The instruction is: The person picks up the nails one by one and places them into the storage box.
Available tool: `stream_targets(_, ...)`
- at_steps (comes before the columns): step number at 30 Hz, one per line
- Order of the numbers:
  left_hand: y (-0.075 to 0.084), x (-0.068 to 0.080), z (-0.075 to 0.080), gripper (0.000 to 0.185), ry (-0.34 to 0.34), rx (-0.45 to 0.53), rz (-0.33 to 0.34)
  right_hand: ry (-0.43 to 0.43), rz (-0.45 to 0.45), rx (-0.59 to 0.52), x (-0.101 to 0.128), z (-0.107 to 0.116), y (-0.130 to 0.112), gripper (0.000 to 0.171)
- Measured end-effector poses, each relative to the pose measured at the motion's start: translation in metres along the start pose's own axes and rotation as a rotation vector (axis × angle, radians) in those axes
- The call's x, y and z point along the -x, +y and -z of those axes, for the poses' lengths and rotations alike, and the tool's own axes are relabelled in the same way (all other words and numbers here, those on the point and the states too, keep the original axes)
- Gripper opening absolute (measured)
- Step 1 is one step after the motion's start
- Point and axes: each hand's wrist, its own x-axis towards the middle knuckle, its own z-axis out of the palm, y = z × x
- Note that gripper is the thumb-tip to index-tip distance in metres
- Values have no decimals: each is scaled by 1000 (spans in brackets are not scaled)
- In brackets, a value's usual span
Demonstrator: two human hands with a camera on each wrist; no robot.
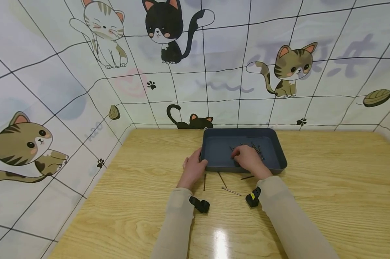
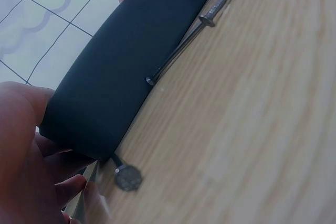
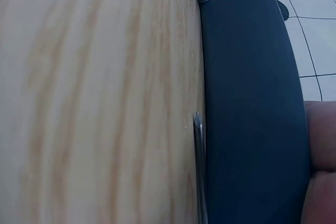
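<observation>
A dark blue-grey tray (image 1: 214,135) sits on the wooden table and holds several thin metal nails (image 1: 258,149). My left hand (image 1: 198,164) grips the tray's near-left corner; in the left wrist view the left hand (image 2: 31,150) wraps the tray wall (image 2: 131,66). My right hand (image 1: 239,157) reaches over the near rim into the tray, knuckles up, fingers curled down among the nails; what they hold is hidden. The right wrist view shows only the tray wall (image 3: 252,103) and a bit of the right hand (image 3: 320,156).
Loose nails (image 1: 231,191) lie on the table just in front of the tray, some against its wall (image 2: 186,43) (image 3: 198,145). A cat-patterned wall closes the back and left sides. Bare wood spreads to the right and toward me.
</observation>
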Motion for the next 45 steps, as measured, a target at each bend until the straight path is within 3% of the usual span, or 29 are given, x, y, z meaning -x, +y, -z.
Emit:
stream_targets(25, 2, -1, 0, 55, -2, 7, 9, 10, 32, -26, 2, 2, 3, 21)
stream_targets(45, 0, -1, -2, 55, -1, 4, 7, 59, -4, -190, 5, 2, 5, 27)
